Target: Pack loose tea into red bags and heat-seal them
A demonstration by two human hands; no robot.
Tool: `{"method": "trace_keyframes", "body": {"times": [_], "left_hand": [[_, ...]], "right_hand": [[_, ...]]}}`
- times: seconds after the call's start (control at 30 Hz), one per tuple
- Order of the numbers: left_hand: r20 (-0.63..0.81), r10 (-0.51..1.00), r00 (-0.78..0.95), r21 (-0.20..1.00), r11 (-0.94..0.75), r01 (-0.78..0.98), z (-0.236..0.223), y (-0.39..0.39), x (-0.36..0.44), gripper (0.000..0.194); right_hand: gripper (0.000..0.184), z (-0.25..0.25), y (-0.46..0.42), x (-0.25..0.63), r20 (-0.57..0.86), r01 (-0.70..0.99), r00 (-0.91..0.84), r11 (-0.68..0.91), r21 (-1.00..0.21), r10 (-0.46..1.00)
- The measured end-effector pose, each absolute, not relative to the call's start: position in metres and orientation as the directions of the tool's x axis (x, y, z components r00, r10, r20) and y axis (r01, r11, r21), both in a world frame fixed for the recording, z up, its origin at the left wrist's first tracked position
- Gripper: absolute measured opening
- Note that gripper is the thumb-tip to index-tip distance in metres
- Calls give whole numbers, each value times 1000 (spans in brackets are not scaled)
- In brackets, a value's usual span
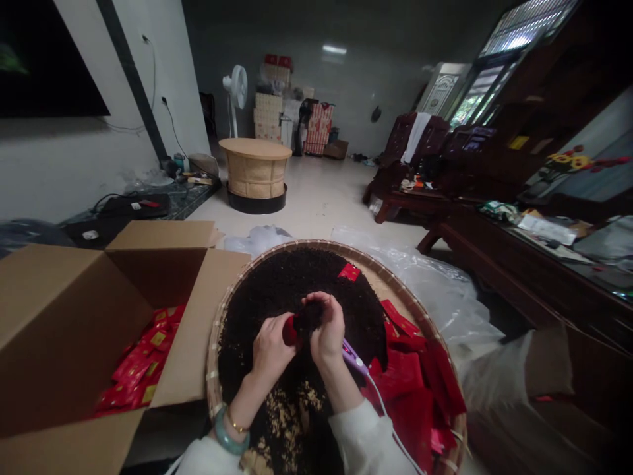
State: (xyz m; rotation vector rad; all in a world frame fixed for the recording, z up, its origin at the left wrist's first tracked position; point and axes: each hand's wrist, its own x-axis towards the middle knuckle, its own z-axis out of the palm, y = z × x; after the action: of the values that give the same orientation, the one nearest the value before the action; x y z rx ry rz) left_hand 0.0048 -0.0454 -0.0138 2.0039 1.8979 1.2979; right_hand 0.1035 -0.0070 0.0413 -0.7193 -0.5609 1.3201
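Observation:
Over a round woven bamboo tray [213,349], my left hand [271,348] is closed around a small red packet [289,332], which is mostly hidden by the fingers. My right hand [330,332] is cupped beside it, holding a clump of dark loose tea leaves [310,316] against the packet's mouth. More dark leaves [281,280] cover much of the tray. Beyond my right wrist lies a purple hand-held device [355,359] with a white cord. One small red packet [349,272] rests on the leaves at the far side, and flat red pouches [403,382] are heaped at the right.
An open cardboard box [198,330] at the left contains several red packets [148,353]. Clear plastic sheeting [420,270] lies on the floor behind the tray. Farther off stand a round wicker stand [256,171], a white fan [239,87] and dark wooden furniture [499,231].

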Motion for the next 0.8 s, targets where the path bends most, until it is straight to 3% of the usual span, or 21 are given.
{"method": "trace_keyframes", "body": {"times": [0.17,0.53,0.63,0.8], "left_hand": [[488,859,-154,589,-194,784,-17,-44,5,48],[542,822,-173,607,-241,757,-21,-42,6,45],[537,823,-183,630,-247,737,-21,-43,7,42],[525,829,-193,665,-258,701,-19,-44,6,42]], "right_hand": [[22,40,-7,102,-16,-661,191,116,-741,981],[13,43,0,107,-155,-762,321,158,-628,934],[16,47,-2,109,-206,-820,281,123,-560,937],[15,49,-5,109,-171,-838,207,85,-539,963]]}}
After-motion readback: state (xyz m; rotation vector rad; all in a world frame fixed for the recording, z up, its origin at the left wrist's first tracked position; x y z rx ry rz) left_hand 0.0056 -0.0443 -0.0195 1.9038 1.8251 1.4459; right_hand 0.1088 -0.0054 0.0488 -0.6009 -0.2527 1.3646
